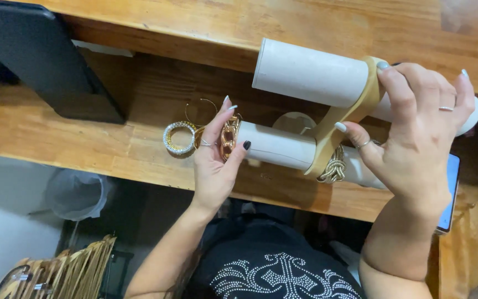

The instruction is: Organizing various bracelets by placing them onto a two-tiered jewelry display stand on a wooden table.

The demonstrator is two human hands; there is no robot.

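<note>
Already, a knotted gold bracelet (334,168) is seated on the lower white roll (283,147) of the display stand (341,113), which is gripped by the right hand (416,135) at right of centre. A gold chain bracelet (229,138) is pinched in the left hand (215,160) at the roll's free end, not yet threaded; a sparkly bangle (178,138) and thin hoop (201,108) are left lying on the wooden desk (56,133).

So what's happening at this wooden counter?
A person is handling a two-tier bracelet display stand with pale rolls. The right hand grips the stand's tan upright near the upper roll. The left hand holds a gold chain bracelet at the free end of the lower roll. A gold knotted bracelet already sits on that lower roll. A sparkly bangle and a thin gold hoop lie on the wooden counter.
</note>
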